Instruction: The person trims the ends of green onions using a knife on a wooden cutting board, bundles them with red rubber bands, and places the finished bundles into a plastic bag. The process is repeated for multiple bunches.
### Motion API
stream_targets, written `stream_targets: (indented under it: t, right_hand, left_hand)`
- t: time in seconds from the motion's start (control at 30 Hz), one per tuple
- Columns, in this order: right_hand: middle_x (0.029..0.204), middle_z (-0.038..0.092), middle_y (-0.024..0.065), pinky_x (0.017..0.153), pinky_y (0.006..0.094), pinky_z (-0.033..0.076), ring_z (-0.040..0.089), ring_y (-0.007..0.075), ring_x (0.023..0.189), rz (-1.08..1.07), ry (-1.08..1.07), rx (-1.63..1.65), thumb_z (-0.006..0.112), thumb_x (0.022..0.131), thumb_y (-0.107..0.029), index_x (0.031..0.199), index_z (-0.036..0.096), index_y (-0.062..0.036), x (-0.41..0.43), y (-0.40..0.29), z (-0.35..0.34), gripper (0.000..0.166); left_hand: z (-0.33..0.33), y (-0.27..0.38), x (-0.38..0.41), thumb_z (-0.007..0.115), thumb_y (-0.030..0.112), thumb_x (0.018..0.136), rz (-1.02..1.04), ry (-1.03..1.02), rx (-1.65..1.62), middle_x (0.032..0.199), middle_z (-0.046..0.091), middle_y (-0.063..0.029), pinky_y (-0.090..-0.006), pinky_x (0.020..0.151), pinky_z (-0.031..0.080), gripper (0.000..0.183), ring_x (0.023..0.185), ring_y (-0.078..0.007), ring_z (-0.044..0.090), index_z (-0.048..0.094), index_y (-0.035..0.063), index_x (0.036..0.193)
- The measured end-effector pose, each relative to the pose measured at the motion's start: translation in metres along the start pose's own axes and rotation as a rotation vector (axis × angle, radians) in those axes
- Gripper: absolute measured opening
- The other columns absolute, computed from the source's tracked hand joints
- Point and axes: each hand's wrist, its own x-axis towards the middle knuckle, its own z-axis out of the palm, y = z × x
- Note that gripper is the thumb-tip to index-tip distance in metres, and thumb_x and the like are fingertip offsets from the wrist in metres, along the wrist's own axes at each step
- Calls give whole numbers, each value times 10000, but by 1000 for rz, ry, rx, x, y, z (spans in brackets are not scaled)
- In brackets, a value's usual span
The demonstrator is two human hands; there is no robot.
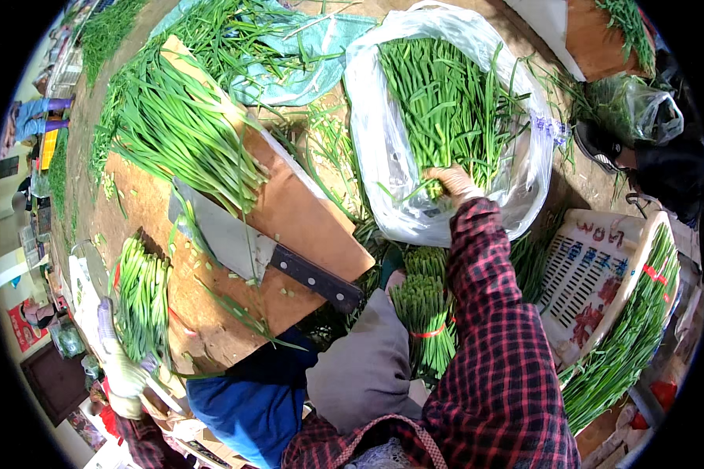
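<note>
My right hand (453,180), in a pale glove, grips the stem ends of some garlic chives (437,146) inside an open clear plastic bag (381,193). More green leaves fill the bag behind it. At far left my left hand (118,366), in a whitish glove with purple fingertips, has fingers spread beside a bundle of chives (144,287); whether it touches the leaf ends is unclear. A cleaver (255,252) with a black riveted handle lies across the wooden board (223,334). Loose chives (193,129) rest past its blade.
Tied chive bundles (425,311) stand by my knee (361,357). A white plastic basket (586,281) on the right holds long chives (628,346). Cut leaves lie on a green woven sack (305,64). Another person's shoe (595,143) shows at right, beside a bag of greens (633,111).
</note>
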Motion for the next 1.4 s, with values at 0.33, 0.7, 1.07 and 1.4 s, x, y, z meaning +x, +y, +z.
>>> stream_targets:
  t: [0.33, 0.7, 1.07, 1.4]
  right_hand:
    - [794, 644, 26, 674, 287, 493, 608, 159, 710, 116, -297, 550, 702, 715, -103, 870, 628, -57, -36, -10, -44, 177]
    - [866, 638, 17, 668, 282, 474, 593, 157, 733, 38, -423, 407, 698, 720, -182, 964, 625, -40, -60, 15, -83, 292]
    - [1037, 631, 74, 829, 373, 489, 602, 213, 921, -47, -338, 663, 650, 724, -144, 1145, 564, -52, -66, 37, -108, 439]
    - [1025, 614, 198, 858, 326, 452, 584, 277, 993, -115, 29, -867, 734, 681, -390, 1308, 309, 89, -119, -35, -19, 896]
  left_hand:
    - [239, 121, -32, 533, 49, 874, -345, -639, -953, 1169, 565, -106, -297, 932, 411, 305, 1072, -190, 539, 530, 14, 1177]
    - [438, 172, 81, 572, 34, 745, 653, -643, -197, 1306, 458, -156, -315, 908, 437, 561, 1125, -254, 515, 437, 73, 1288]
    - [458, 116, 91, 567, 260, 795, 378, -612, 380, 1091, 615, -153, -388, 859, 467, 460, 964, -320, 594, 516, 71, 1211]
    - [501, 122, 96, 612, 236, 871, -632, -1059, -1447, 1114, 588, -86, -327, 908, 451, 394, 1045, -209, 542, 503, 47, 1200]
